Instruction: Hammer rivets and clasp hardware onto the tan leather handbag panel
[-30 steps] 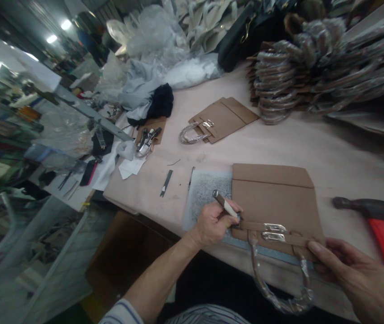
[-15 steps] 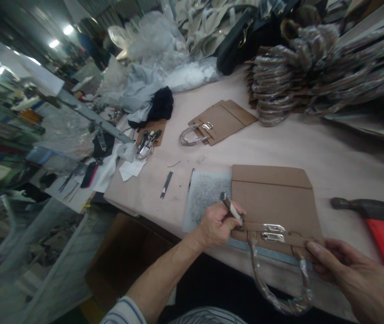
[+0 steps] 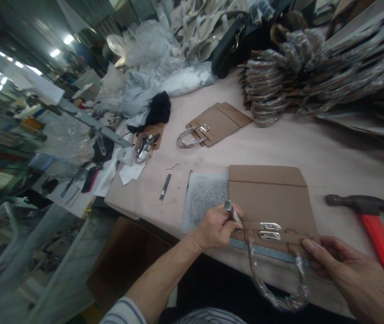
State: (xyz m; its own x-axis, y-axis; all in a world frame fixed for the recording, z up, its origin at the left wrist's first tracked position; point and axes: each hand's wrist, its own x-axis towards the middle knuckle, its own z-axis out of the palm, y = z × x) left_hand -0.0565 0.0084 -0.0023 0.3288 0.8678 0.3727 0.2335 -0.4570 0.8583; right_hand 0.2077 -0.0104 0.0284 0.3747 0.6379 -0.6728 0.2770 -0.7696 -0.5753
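Observation:
A brown bag panel (image 3: 268, 193) lies in front of me, with two silver clasp plates (image 3: 269, 230) and a plastic-wrapped handle (image 3: 257, 283) hanging past the table edge. My left hand (image 3: 215, 226) is closed round a short metal punch (image 3: 229, 209), which leans with its lower end at the strap's left end; the tip is hidden by the fingers. At the right end of the strap, my right hand (image 3: 333, 256) pinches the panel's edge, thumb on top and fingers underneath. A speckled grey board (image 3: 207, 195) shows under the panel's left side.
To the right lies a claw hammer (image 3: 377, 229) with a red handle. Another brown bag panel (image 3: 222, 123) lies farther back, near a stack of wrapped handles (image 3: 268, 85). A thin blade (image 3: 165, 186), metal tools (image 3: 146, 146) and a black cloth (image 3: 160, 108) are at the left.
The punch has tilted, so its top end now faces me more and sits slightly lower and to the right. Both hands keep their places on the panel; the whole view shifts slightly.

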